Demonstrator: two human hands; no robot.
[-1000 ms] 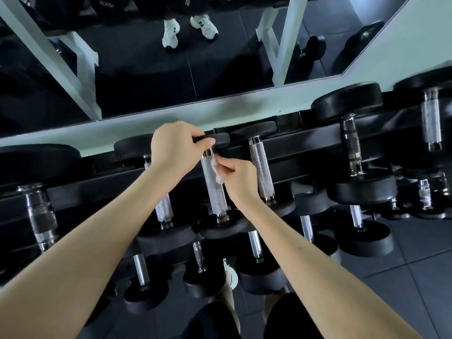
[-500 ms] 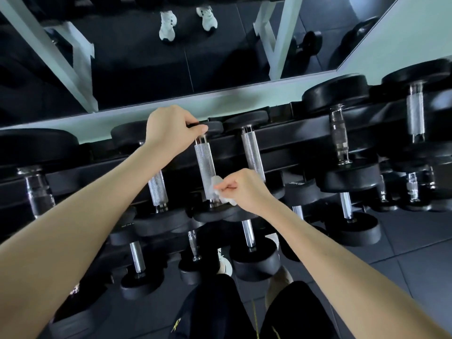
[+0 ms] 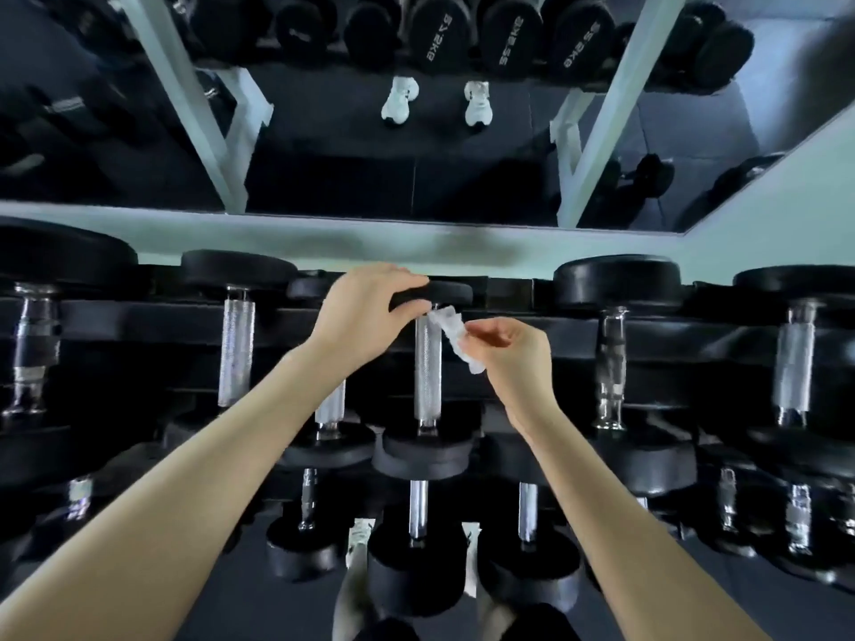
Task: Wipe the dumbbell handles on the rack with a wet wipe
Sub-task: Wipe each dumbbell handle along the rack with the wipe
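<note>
Gym room w/ a dark floor (image 3: 259,613). A big wall mirror (image 3: 462,178) fills the top, w/ a pale green wall strip (image 3: 324,235) under it. In the mirror you can see two white shoes (image 3: 400,101) and slanted white rack legs (image 3: 185,99).

Under the strip is a long black metal rack (image 3: 139,316). It is full of dumbbells, set in rows.

The middle dumbbell (image 3: 425,451) lies on the top row and points away from the person. It has black round ends and a shiny, bumpy silver handle (image 3: 428,367). The left hand (image 3: 365,312) grips its far black end (image 3: 451,293), w/ fingers curled over the top and thumb under. The right hand (image 3: 513,349) pinches a white crumpled wet wipe (image 3: 455,337) btw thumb and fingers. The wet wipe hangs just to the right of the handle, up near the far end. Its top corner is right by the handle, but I can't tell if it touches.

To the left lies a second dumbbell w/ a silver grip (image 3: 236,351). To the right lies a bigger dumbbell w/ a smooth chrome grip (image 3: 610,363). A lower row holds small dumbbells (image 3: 418,506). Both bare arms reach in from the bottom.
</note>
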